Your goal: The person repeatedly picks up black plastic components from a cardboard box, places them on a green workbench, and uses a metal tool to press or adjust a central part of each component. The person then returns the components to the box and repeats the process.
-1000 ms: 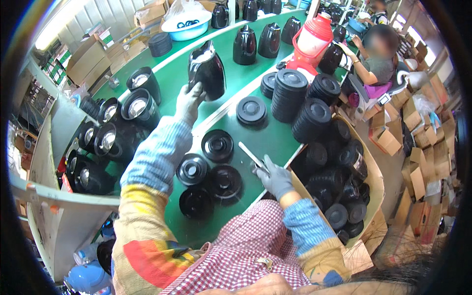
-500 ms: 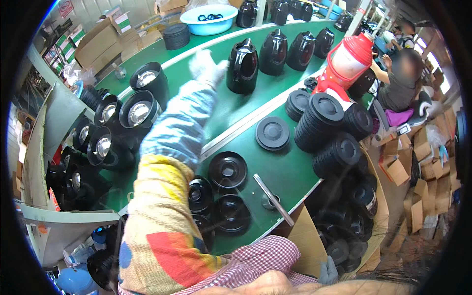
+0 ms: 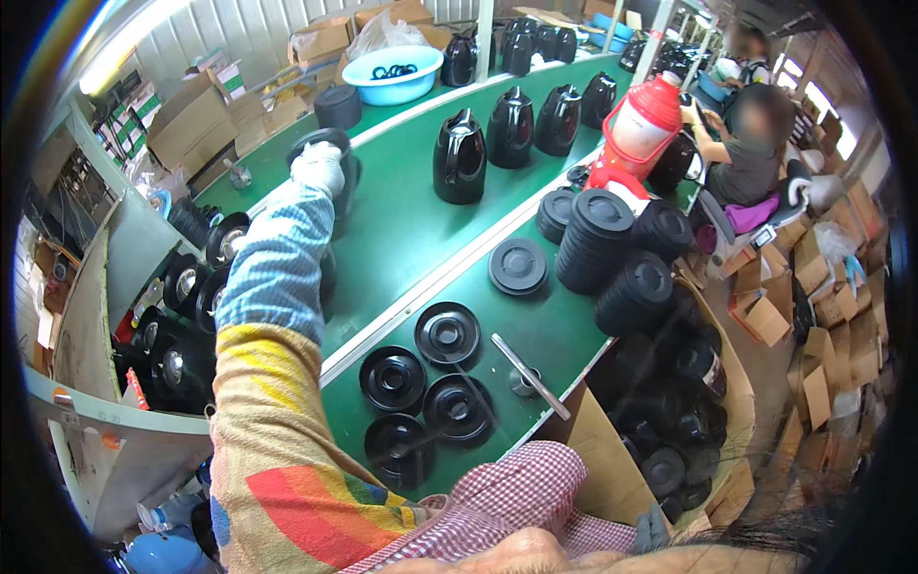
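My left hand (image 3: 318,170), in a white glove, reaches far forward along the green conveyor. Its fingers are at the rim of a black jug body (image 3: 331,138), gripping it; the sleeve covers much of that body. To its right, several glossy black jugs (image 3: 460,161) with spouts stand upright in a row. At the lower edge, a bit of my grey-gloved right hand (image 3: 651,529) shows beside a carton; what its fingers do is hidden. Between my left arm and a metal rod (image 3: 530,375) lie several round black parts (image 3: 448,335) with raised centres.
Stacks of ribbed black discs (image 3: 595,239) stand right of one flat disc (image 3: 517,266). Behind them is a red-and-white flask (image 3: 643,124). A carton (image 3: 612,457) of black parts borders the bench. A blue basin (image 3: 392,88) stands at the back. Another person (image 3: 755,143) sits at right.
My left hand has moved left from beside the jugs to the black jug body, which has shifted to the right. The view has tilted slightly upward.
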Demonstrator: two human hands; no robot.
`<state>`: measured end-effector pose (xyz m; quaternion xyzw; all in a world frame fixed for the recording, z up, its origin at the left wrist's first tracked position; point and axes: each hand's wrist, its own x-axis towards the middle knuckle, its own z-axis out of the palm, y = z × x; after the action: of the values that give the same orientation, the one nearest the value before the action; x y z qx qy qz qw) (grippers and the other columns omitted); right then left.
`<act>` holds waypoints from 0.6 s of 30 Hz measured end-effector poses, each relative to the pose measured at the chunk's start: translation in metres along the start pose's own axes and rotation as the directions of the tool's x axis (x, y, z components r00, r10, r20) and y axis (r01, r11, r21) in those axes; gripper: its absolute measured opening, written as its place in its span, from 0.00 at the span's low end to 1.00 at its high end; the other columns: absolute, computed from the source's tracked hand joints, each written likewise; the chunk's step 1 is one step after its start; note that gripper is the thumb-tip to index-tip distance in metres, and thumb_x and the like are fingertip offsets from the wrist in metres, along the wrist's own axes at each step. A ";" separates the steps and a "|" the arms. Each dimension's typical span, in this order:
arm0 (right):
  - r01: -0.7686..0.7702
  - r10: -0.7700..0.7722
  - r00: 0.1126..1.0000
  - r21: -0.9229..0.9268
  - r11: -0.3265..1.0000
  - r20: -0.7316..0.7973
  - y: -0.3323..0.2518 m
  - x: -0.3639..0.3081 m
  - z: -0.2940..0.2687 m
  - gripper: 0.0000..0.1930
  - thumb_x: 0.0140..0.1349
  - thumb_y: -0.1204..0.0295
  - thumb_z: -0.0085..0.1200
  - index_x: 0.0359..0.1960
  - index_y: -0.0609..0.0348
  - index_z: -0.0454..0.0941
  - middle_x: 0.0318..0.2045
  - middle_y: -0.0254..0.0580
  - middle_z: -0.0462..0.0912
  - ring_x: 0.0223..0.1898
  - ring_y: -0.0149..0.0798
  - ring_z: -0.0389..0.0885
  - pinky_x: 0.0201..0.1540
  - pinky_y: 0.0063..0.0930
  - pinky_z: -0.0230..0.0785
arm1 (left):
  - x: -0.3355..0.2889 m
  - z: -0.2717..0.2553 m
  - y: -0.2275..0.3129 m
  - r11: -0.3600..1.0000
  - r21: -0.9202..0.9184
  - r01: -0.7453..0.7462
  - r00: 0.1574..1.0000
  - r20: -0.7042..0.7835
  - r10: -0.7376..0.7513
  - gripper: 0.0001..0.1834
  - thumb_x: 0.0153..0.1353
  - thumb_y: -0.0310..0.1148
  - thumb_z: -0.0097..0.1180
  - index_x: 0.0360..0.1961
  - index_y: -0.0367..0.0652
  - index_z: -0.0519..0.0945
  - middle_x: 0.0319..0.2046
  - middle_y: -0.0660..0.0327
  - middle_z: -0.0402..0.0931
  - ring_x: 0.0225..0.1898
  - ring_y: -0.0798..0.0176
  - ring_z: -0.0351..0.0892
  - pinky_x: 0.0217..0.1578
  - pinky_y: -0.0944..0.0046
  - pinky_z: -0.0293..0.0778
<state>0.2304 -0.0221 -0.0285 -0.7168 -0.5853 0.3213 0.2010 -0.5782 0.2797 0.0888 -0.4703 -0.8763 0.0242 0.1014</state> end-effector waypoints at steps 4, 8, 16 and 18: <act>0.099 -0.063 0.983 0.208 0.973 -0.173 0.004 0.001 -0.003 0.23 0.70 0.71 0.53 0.63 0.70 0.73 0.54 0.55 0.83 0.55 0.46 0.82 0.59 0.34 0.72 | -0.075 -0.074 0.028 0.878 0.010 -0.478 0.765 -0.487 0.422 0.19 0.53 0.29 0.64 0.49 0.45 0.84 0.60 0.53 0.76 0.63 0.45 0.74 0.62 0.51 0.72; 0.240 -0.215 0.970 0.289 0.927 -0.113 -0.053 -0.002 -0.010 0.25 0.67 0.70 0.54 0.65 0.67 0.73 0.59 0.53 0.80 0.59 0.47 0.78 0.64 0.36 0.68 | -0.194 -0.158 0.084 0.490 -0.127 -0.862 0.465 -0.582 0.667 0.09 0.51 0.28 0.66 0.35 0.41 0.83 0.61 0.51 0.74 0.63 0.44 0.73 0.57 0.49 0.74; 0.523 -0.523 0.828 0.617 0.588 -0.203 -0.093 -0.023 -0.015 0.65 0.50 0.50 0.74 0.81 0.50 0.37 0.78 0.46 0.53 0.77 0.49 0.54 0.75 0.42 0.50 | -0.405 -0.178 0.190 -0.317 -0.662 -0.679 0.292 -0.639 0.711 0.12 0.55 0.22 0.68 0.34 0.34 0.75 0.63 0.42 0.72 0.56 0.44 0.80 0.54 0.55 0.75; 0.368 -0.550 0.829 0.841 0.397 -0.103 -0.081 -0.058 -0.015 0.73 0.44 0.44 0.76 0.81 0.48 0.30 0.78 0.44 0.52 0.77 0.46 0.53 0.75 0.41 0.49 | -0.439 -0.155 0.217 -0.477 -0.768 -0.426 0.328 -0.623 0.710 0.11 0.58 0.23 0.67 0.39 0.33 0.77 0.59 0.47 0.76 0.52 0.56 0.80 0.49 0.60 0.76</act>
<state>0.1765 -0.0577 0.0492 -0.3074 -0.5510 0.5575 0.5395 -0.1333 0.0286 0.1428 -0.7961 -0.1965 -0.4429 -0.3626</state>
